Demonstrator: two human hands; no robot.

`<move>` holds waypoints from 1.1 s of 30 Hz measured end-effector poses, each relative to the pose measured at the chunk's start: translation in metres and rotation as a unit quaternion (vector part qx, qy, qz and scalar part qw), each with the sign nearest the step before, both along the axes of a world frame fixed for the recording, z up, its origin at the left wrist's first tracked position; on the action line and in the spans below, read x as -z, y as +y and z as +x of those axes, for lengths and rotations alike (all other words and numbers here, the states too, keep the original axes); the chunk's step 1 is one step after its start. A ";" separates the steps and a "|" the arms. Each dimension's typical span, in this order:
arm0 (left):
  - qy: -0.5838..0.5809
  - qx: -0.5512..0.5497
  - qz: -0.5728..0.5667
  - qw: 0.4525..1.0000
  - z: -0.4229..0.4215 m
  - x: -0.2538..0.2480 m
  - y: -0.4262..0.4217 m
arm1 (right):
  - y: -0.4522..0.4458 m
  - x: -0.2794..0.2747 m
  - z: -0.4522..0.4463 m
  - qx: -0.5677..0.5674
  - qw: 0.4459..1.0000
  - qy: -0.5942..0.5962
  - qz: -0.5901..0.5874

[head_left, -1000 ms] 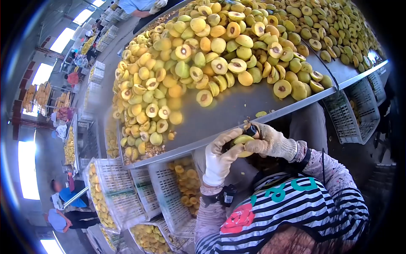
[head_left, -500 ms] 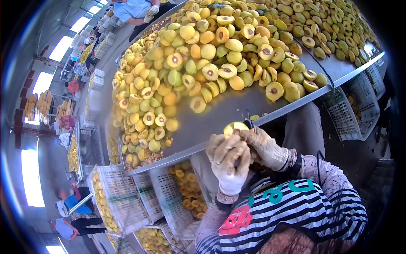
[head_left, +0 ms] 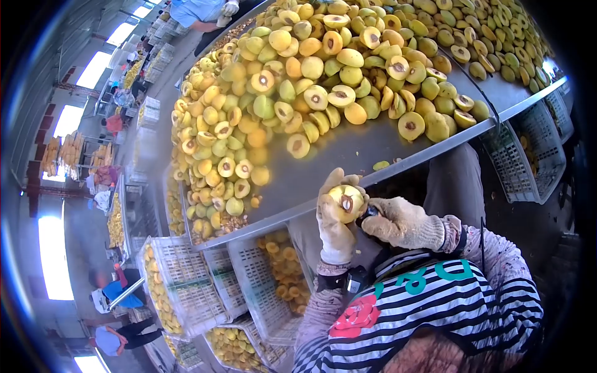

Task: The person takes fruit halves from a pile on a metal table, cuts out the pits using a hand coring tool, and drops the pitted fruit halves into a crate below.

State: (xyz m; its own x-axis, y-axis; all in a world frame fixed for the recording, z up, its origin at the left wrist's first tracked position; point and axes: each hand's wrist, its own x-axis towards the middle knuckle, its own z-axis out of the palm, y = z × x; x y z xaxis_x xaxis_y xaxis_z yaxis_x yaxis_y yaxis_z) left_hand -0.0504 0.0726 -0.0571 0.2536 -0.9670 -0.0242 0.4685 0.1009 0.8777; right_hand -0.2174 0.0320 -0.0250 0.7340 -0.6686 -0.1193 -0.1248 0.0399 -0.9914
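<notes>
My gloved left hand (head_left: 333,224) is wrapped round a yellow peach half (head_left: 346,204), its cut face and brown hollow turned up. In my gloved right hand (head_left: 404,222) is a small black-handled pitting tool (head_left: 369,212), held against the right side of the peach half. Its working end is hidden. Both hands are above my lap, just off the near edge of the metal table (head_left: 292,199). Beyond them, a big heap of halved yellow-green peaches (head_left: 311,81) covers much of the tabletop. A small green scrap (head_left: 380,165) lies near the edge.
White plastic crates (head_left: 186,280) with peach halves stand below the table at left. Another crate (head_left: 513,158) is at right. Loose pits (head_left: 227,225) lie at the table's left corner. Across the table a co-worker in a blue shirt (head_left: 193,12) wears gloves. Other people are farther left.
My hands have moved slightly apart. The peach half now shows its cut face in my left hand, and the tool has come down to its right side. The view has shifted a little.
</notes>
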 end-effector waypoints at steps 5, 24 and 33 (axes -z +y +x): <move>-0.033 -0.070 0.042 0.996 -0.012 -0.010 0.005 | -0.001 0.006 0.013 -0.024 0.995 0.058 0.078; 0.024 -0.015 -0.002 1.000 0.013 -0.012 -0.005 | -0.011 0.022 0.012 -0.141 0.970 0.014 0.196; -0.013 0.035 0.016 0.999 0.015 -0.025 0.002 | -0.006 0.037 0.016 -0.140 0.988 -0.039 0.059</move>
